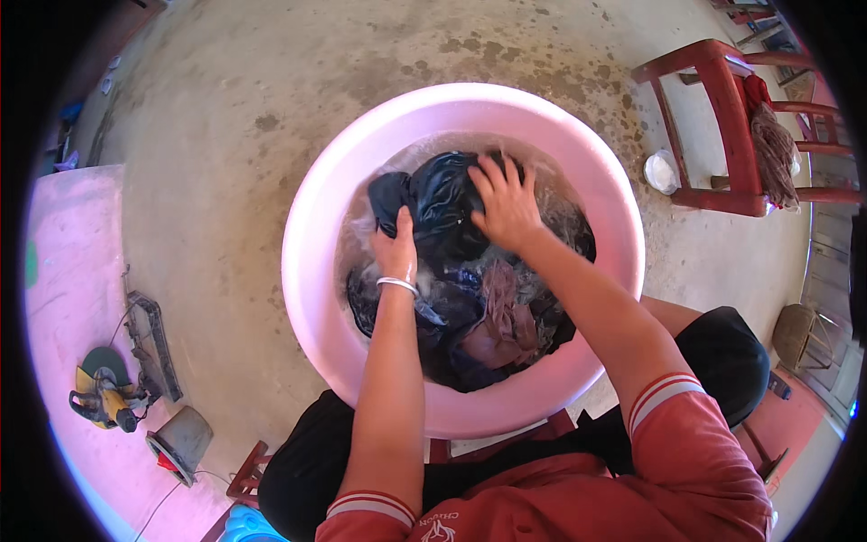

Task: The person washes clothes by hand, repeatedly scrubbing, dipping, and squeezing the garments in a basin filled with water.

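A large pink plastic tub [318, 169] stands between my knees, with wet clothes in sudsy water. My left hand [395, 247], a white bangle at its wrist, grips a folded part of a dark wet garment [440, 190] at the left of the heap. Spread fingers of my right hand [504, 203] lie on the same garment at its right side, the palm down. Nearer to me in the tub are a brownish-pink cloth [501, 325] and more dark clothes [454, 352], partly under water.
A red wooden chair [735, 135] with a cloth hung on it stands at the right, a white bowl [661, 171] beside its leg. At the left are a yellow power saw [108, 400] and a grey bucket [183, 440]. Wet spots mark the concrete floor [223, 135].
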A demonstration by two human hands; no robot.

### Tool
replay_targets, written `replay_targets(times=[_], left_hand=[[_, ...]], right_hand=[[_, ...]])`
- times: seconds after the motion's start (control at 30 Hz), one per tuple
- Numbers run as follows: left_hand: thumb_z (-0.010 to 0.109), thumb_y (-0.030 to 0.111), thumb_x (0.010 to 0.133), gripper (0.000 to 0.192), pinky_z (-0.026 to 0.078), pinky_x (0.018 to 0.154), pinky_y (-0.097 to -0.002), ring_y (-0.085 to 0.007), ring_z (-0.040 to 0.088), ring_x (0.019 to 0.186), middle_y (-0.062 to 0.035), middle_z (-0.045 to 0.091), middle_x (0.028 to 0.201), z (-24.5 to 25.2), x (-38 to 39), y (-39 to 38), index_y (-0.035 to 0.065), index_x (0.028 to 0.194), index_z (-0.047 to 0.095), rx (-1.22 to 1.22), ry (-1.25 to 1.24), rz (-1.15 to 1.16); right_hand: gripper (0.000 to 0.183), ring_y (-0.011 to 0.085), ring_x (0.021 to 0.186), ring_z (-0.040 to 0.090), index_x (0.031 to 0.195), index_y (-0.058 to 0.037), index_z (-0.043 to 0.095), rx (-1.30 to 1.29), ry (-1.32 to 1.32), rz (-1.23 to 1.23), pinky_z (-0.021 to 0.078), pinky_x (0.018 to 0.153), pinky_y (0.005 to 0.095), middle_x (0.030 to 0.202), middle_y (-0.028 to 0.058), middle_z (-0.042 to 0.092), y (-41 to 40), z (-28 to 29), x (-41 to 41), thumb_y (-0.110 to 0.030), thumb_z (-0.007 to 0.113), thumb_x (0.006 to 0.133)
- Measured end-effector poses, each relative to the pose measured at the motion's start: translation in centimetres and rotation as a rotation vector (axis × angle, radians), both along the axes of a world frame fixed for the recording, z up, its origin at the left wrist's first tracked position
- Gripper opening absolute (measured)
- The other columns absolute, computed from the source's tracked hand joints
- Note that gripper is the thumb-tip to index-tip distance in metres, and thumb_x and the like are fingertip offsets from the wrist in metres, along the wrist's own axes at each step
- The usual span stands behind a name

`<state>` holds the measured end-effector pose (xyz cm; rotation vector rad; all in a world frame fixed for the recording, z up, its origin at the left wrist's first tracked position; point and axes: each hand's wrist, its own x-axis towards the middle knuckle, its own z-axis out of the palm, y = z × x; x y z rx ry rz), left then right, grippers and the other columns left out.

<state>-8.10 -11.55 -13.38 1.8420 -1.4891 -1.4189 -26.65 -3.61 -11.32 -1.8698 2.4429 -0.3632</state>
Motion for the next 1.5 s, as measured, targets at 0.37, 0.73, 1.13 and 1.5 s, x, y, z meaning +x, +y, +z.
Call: replay_targets(times=[0.37,0.73,1.13,1.5], left_hand=[[0.065,0.064,0.078,0.063,0.051,0.051,-0.0366,-0.0190,0.062,0.066,-0.0088,0.067,0.084,4.3,3.2,-6.2,0.0057,0.102,0.068,0.716,-0.191,-0.223],[0.072,0.019,0.076,0.063,0.041,0.099,-0.0447,-0.0391,0.053,0.113,-0.0217,0.047,0.129,2.1,1.3,0.9,0.0126,0.133,0.047,-0.681,-0.752,-0.882],[0.054,0.017,0.091,0.029,0.044,0.094,-0.0389,-0.0348,0.059,0.109,-0.0188,0.065,0.112,12.7,4.2,-7.3,0.0120,0.119,0.061,-0.006,-0.376,-0.971],[0.057,0.011,0.088,0.024,0.045,0.090,-0.0295,-0.0185,0.060,0.098,-0.0118,0.063,0.105,31.7,5.2,-0.5,-0.0051,0.104,0.064,-0.213,0.283,-0.694]], right_hand=[[0.031,0.0386,0.102,0.060,0.103,0.0023,0.064,-0.376,-0.936,-0.560,0.0450,0.091,0.0448,0.097,0.0238,0.065,3.6,-1.1,-5.6,-0.020,0.056,0.083],[0.044,0.0309,0.105,0.053,0.113,-0.0069,0.055,-0.022,-0.246,0.050,0.0412,0.092,0.0432,0.107,0.0132,0.058,5.8,1.1,-0.2,-0.018,0.069,0.073],[0.048,0.0276,0.100,0.066,0.111,-0.0071,0.057,0.633,-0.218,0.056,0.0448,0.091,0.0438,0.094,0.0121,0.071,6.9,3.9,-4.4,-0.035,0.075,0.076],[0.046,0.0302,0.099,0.066,0.105,-0.0076,0.068,1.063,0.015,0.290,0.0528,0.083,0.0418,0.098,0.0093,0.071,9.2,21.7,-2.8,-0.036,0.076,0.069]])
